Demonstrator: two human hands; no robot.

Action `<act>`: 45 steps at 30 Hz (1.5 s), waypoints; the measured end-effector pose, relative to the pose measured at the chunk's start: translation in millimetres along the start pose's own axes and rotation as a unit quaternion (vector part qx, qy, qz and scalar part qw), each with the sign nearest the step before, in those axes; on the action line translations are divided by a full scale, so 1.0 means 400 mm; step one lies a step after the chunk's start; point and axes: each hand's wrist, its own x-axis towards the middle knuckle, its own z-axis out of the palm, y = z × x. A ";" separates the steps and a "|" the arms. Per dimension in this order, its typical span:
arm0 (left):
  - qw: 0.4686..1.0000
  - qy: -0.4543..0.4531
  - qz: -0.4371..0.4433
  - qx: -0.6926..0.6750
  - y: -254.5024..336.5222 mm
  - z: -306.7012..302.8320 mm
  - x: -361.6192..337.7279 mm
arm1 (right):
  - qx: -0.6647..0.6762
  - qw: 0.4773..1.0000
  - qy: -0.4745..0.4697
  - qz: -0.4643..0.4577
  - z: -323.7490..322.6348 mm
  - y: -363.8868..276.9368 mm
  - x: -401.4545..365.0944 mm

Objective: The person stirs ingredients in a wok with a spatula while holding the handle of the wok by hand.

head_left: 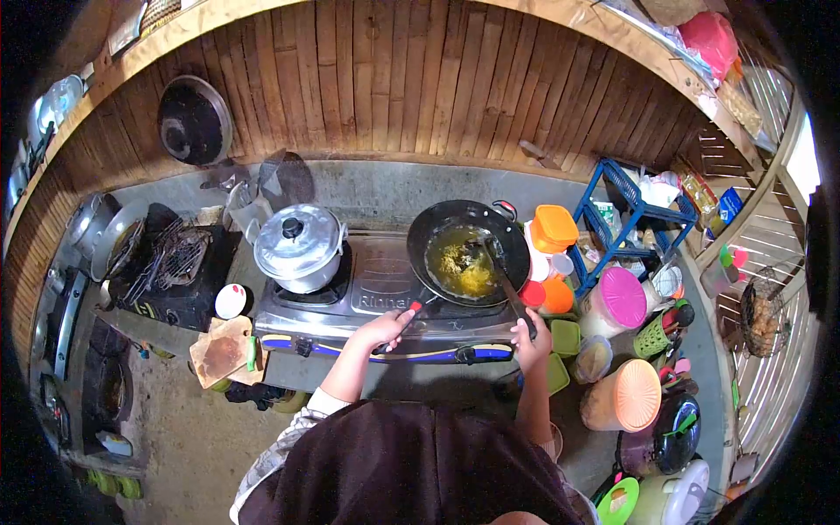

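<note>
A dark wok [426, 282] sits on the right burner of a two-burner gas stove [376, 328]. Yellow shredded food [473, 279] lies in oil inside it. My left hand [383, 330] is closed around the wok's long handle, whose red part [415, 307] shows past the fingers. With my right hand [531, 344] I grip the dark handle of a spatula [505, 278]; its blade rests in the oil among the food, partly hidden. On the left burner stands a lidded aluminium pot [298, 248].
Orange and red-lidded containers [555, 229] crowd the wok's right side, beside a blue rack [630, 203]. Lidded tubs [619, 300] line the right counter. Left of the stove are a cutting board [220, 352], a green-handled knife [252, 354] and a second stove with a grill rack [185, 255].
</note>
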 end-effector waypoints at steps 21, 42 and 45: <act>0.999 0.019 0.008 0.026 -0.009 0.007 0.009 | -0.069 0.995 0.073 -0.003 -0.189 -0.178 -0.113; 0.999 0.028 0.002 0.020 -0.020 0.014 0.019 | -0.105 0.990 0.085 0.040 -0.248 -0.266 -0.149; 1.000 0.029 0.003 0.007 -0.024 0.017 0.020 | -0.106 0.990 0.077 0.056 -0.248 -0.276 -0.145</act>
